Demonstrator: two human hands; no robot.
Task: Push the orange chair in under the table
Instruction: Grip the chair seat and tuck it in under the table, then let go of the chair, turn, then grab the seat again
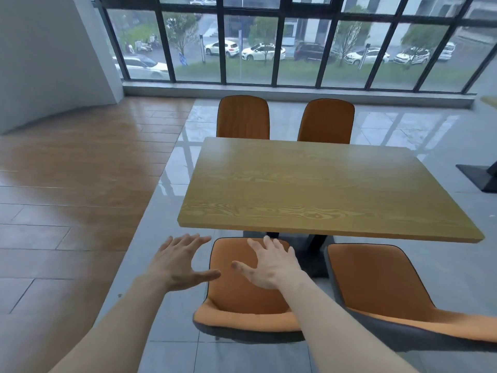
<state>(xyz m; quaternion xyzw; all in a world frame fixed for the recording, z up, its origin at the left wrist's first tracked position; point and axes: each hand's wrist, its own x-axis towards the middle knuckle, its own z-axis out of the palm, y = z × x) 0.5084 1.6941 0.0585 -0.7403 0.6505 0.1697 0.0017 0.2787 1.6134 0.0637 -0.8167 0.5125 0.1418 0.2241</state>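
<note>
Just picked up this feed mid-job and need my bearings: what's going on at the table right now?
A person is reaching toward the near-left orange chair with both hands open. The left hand is spread just off the chair's left edge, and the right hand is spread in front of its backrest; neither is clearly gripping it. The chair's seat is not yet under the wooden table. A second orange chair stands beside it on the right, and two more face them from the far side.
</note>
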